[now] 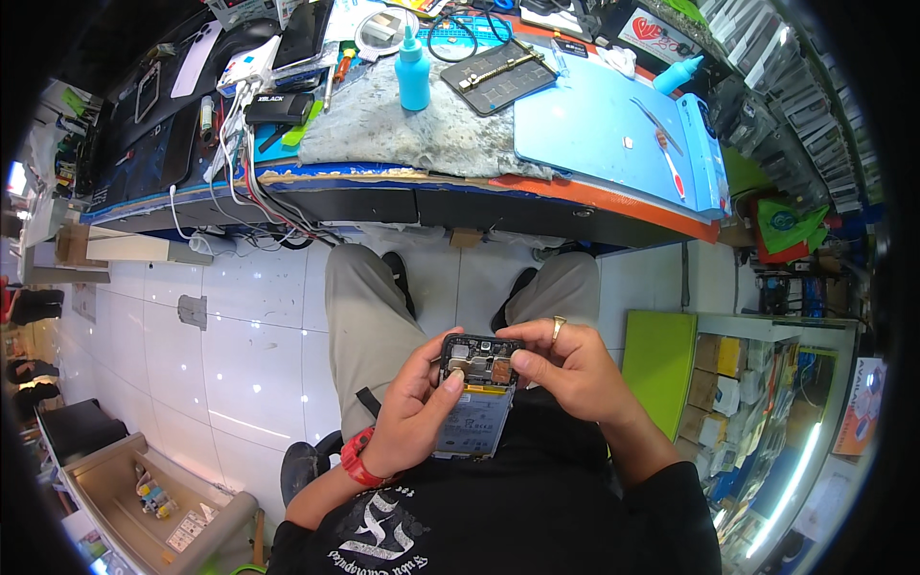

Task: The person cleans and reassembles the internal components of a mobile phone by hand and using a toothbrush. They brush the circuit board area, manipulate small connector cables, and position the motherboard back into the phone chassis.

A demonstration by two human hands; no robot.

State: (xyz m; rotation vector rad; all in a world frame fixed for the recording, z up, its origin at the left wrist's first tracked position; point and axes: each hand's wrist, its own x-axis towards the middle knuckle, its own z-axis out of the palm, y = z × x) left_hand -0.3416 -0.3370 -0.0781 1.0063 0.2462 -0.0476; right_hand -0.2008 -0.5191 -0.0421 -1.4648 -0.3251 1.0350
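An opened smartphone (476, 422) lies over my lap, its back off so that the grey battery and the circuit board at its far end show. My left hand (414, 398) is wrapped round its left side, with the thumb pressing on the board area. At the upper right corner my right hand (565, 369) grips the phone between thumb and fingers, the thumb beside a copper-coloured patch. A ring sits on one right finger, and a red watch (360, 458) is on my left wrist. The fingertips beneath the phone are hidden.
Ahead stands a workbench (383, 144) with a grey stained mat, a light blue mat (585, 125), a cyan bottle (413, 72), a board holder (498, 77) and tweezers (657, 125). Cables (240, 163) hang over its front edge. A lit glass cabinet (767, 422) is at right, a beige tray (144, 489) at lower left.
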